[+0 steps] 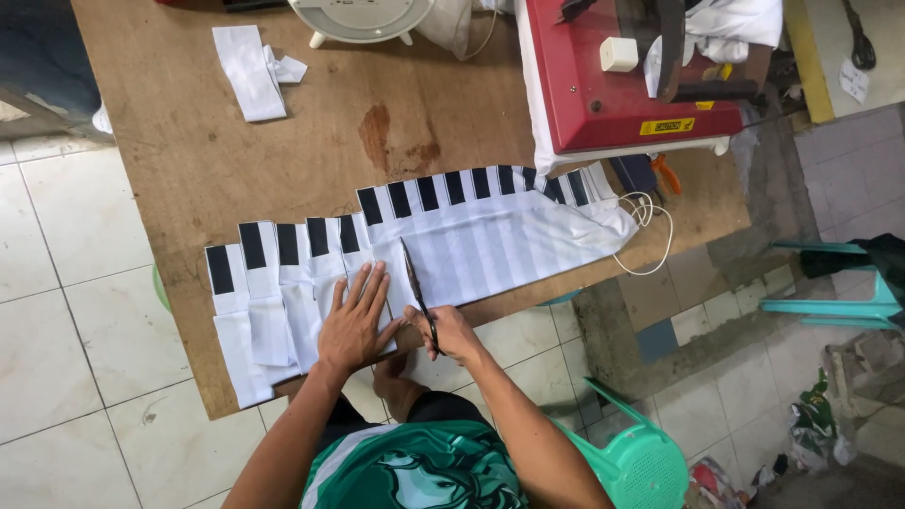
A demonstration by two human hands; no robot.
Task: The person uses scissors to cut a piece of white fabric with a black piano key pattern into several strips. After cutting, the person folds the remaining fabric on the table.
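Observation:
A long row of overlapping white fabric strips [490, 240], each with a black patch at its far end, lies across the brown wooden table [189, 160]. My left hand [354, 320] presses flat on the strips near the table's front edge, fingers spread. My right hand [452, 332] grips dark scissors [417, 287], whose blades point away from me over the white fabric just right of my left hand.
A red machine [622, 104] stands at the table's back right, a white round device [358, 19] at the back, folded white cloth pieces [253, 71] at the back left. A white cord [650, 226] hangs off the right edge. Green plastic stools [632, 462] stand on the tiled floor.

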